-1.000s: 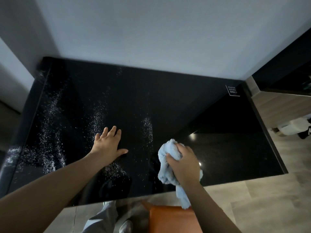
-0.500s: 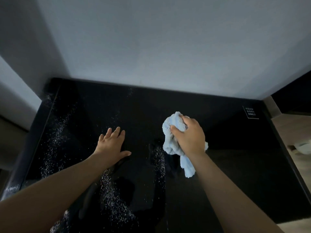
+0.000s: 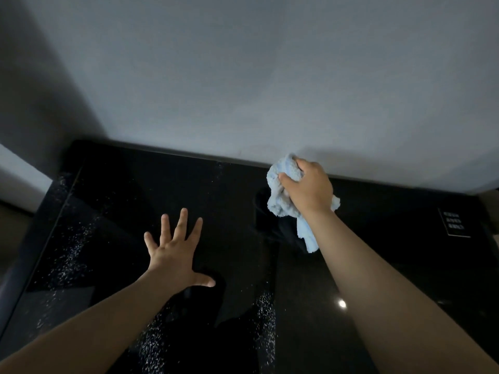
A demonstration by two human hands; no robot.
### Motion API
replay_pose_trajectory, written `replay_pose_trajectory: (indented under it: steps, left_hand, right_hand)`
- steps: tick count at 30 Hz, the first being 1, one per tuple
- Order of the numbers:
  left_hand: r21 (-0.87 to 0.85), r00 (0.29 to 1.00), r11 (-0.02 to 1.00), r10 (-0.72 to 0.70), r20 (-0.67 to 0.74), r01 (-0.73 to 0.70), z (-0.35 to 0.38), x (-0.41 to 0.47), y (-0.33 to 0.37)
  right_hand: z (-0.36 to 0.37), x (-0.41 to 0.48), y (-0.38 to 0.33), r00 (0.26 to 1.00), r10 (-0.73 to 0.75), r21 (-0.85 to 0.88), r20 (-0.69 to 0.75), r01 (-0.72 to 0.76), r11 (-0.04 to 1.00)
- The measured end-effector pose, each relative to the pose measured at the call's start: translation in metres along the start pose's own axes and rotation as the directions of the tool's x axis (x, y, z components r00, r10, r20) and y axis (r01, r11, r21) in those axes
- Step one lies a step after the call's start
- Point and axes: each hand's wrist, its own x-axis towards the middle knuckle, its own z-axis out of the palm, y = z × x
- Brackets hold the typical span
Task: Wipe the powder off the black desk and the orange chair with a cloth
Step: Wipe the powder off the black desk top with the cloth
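Both hands are over the black desk (image 3: 391, 238). The right hand (image 3: 307, 187) has carried the bunched blue cloth (image 3: 282, 197), gripped in curled fingers, from the near edge to the far edge at 1 o'clock, hard against the grey wall (image 3: 243, 76). The left hand (image 3: 172, 252) stays flat near the centre, fingers spread wide, holding nothing and seemingly bracing. This reach likely sets up a pull stroke back toward the person. White powder (image 3: 266, 319) is still streaked at 6 o'clock, speckled along the 9 o'clock edge, and thin at 12 o'clock, so the desk looks far from done. The orange chair has dropped out of view. A small printed label (image 3: 455, 222) sits at 3 o'clock. The left forearm lies over the 7 o'clock streak and would block wiping there
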Motion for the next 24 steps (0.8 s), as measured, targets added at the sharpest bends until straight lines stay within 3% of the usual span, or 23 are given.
replay_pose_trajectory:
  steps: [11,24]
  left_hand:
    - [-0.026,0.999,1.0,-0.012,0.04,0.013,0.006,0.008,0.001]
    - [-0.023,0.999,1.0,-0.017,0.03,0.018,0.003,0.007,0.002]
  right_hand:
    - [0.075,0.047,0.01,0.999,-0.023,-0.119,0.042,0.028,0.992]
    - [0.081,0.028,0.019,0.998,-0.038,-0.144,0.053,0.045,0.989]
